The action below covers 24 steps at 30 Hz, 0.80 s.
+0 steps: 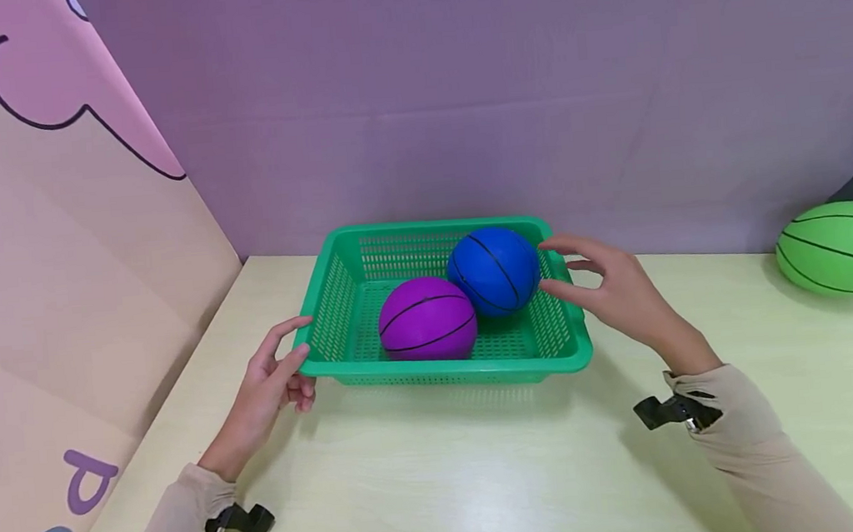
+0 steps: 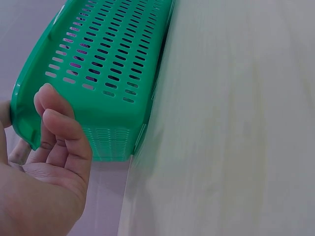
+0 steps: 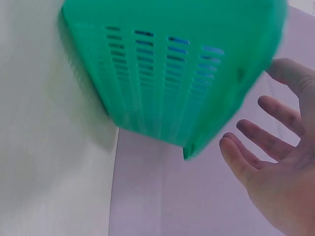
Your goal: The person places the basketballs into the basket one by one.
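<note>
A green plastic basket point(image 1: 450, 370) with slotted sides stands on the table by the back wall. Inside it lie a purple ball point(image 1: 427, 320) and, touching it at the back right, a blue ball point(image 1: 495, 271), both with black lines. My left hand point(image 1: 267, 391) holds the basket's left rim, thumb above and other fingers curled beneath; the left wrist view shows these fingers point(image 2: 64, 128) under the rim. Over the right rim, my right hand point(image 1: 609, 289) has its thumb and fingers spread, tips close beside the blue ball. In the right wrist view its fingers point(image 3: 270, 140) stand apart outside the basket.
A green ball point(image 1: 842, 248) with black lines sits at the far right of the pale tabletop point(image 1: 443, 482). A purple wall point(image 1: 489, 111) rises behind the basket, and a cream printed panel point(image 1: 67, 286) slants along the left side.
</note>
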### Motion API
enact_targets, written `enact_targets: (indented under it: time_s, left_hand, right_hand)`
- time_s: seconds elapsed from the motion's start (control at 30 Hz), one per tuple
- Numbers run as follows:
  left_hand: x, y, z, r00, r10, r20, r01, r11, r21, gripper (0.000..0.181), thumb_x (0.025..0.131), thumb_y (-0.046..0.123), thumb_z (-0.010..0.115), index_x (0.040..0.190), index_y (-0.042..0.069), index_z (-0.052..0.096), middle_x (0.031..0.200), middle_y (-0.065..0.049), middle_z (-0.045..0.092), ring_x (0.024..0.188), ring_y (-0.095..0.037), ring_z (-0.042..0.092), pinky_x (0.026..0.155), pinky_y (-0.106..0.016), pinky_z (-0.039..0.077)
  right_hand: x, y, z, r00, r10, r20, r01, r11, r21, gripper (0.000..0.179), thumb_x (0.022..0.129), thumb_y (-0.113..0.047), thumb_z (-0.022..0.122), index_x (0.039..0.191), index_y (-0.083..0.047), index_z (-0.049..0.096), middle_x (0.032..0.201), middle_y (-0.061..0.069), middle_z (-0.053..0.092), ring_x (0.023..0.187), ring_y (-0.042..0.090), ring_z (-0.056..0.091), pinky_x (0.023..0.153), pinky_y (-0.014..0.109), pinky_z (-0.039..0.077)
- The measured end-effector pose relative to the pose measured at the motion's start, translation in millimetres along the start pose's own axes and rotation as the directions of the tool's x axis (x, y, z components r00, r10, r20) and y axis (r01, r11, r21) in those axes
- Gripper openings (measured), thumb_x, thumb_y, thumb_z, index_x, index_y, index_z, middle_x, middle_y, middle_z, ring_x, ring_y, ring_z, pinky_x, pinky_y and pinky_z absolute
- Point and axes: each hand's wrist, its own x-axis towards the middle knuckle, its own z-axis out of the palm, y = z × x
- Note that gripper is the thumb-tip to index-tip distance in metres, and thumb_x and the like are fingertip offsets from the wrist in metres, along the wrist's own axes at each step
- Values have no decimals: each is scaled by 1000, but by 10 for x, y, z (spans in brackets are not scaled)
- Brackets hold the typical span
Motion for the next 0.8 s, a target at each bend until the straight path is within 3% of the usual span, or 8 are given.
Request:
enact_targets:
  time_s: [0.23,0.5,0.8]
  left_hand:
    - [18,0,-33,1000,7,5,-7,1000,0,44,108,23,47,149,15,36,61,-7,56,48,-19,52,48,-28,47]
    - [-5,-21,-84,1000,11,-3,-11,1000,5,43,108,22,45,149,14,35,62,-6,55,48,-19,52,47,-28,45]
    - [-6,-40,-80,1000,7,-13,-7,1000,0,43,108,22,45,149,15,35,61,-7,54,48,-19,52,47,-28,45]
  right_hand:
    - [-135,104,-157,994,-70,-82,57,987,-151,46,92,-29,74,136,-24,60,134,-2,60,120,25,56,94,52,48]
    - [-163,242,-371,983,-123,-138,83,961,-265,46,90,-20,76,133,-12,62,133,10,61,111,38,60,91,55,45]
    - [-148,547,-693,978,-122,-169,49,924,-379,45,91,-16,73,132,-4,58,131,19,57,127,46,44,103,61,33]
